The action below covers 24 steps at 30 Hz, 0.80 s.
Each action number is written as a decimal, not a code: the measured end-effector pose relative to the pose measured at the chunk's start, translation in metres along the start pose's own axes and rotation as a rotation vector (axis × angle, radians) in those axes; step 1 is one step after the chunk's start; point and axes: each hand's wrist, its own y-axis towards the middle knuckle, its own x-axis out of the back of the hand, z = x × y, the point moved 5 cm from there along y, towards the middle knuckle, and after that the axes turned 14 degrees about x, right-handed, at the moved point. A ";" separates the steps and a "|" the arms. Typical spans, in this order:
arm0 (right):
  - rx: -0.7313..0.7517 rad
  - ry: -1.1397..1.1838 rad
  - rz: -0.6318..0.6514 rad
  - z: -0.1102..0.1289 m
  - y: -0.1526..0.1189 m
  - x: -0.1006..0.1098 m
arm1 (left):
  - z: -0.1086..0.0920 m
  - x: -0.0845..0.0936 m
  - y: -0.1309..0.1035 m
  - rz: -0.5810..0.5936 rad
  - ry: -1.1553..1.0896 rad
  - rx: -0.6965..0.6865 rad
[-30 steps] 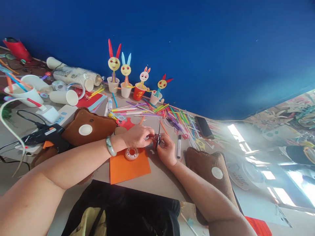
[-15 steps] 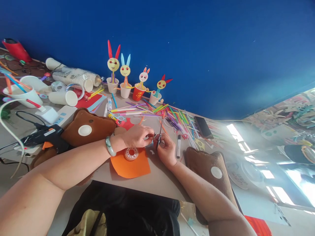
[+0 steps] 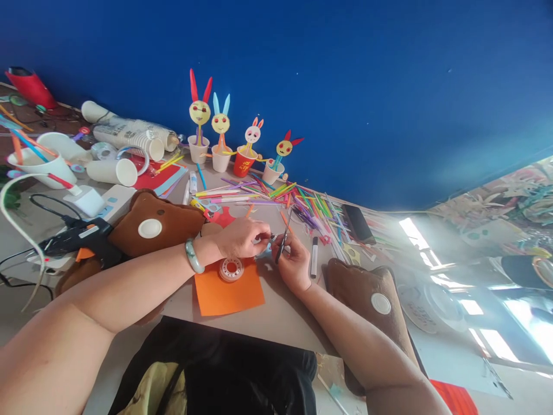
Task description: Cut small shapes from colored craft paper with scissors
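Note:
My right hand (image 3: 294,265) is closed round a pair of scissors (image 3: 284,237), whose blades point up and away from me. Close beside it, my left hand (image 3: 242,237) pinches something small that I cannot make out at its fingertips. Below the left hand, a roll of clear tape (image 3: 231,268) lies on a sheet of orange paper (image 3: 228,297). Red paper scraps (image 3: 222,217) lie just beyond the left hand. A marker (image 3: 314,257) is to the right of the right hand.
Several rabbit-faced figures in cups (image 3: 244,164) stand along the blue wall. Coloured sticks (image 3: 311,213) are strewn before them, near a phone (image 3: 358,223). Brown cushions (image 3: 149,227) flank my arms. A glue gun (image 3: 82,237) lies at left, with paper cups (image 3: 111,172) behind.
The scissors have tilted slightly to the right, and my right hand has drawn a little away from the left fingertips. The left hand is almost still.

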 end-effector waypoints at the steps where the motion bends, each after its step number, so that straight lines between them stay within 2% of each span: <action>1: -0.001 0.000 -0.003 0.000 0.000 0.000 | 0.000 0.000 0.000 -0.003 -0.003 -0.004; 13: 0.006 -0.021 -0.003 0.000 0.002 0.000 | -0.001 0.000 0.000 -0.012 0.030 -0.024; 24: 0.018 -0.031 -0.006 -0.002 0.000 0.000 | -0.002 -0.001 0.000 0.043 0.036 -0.009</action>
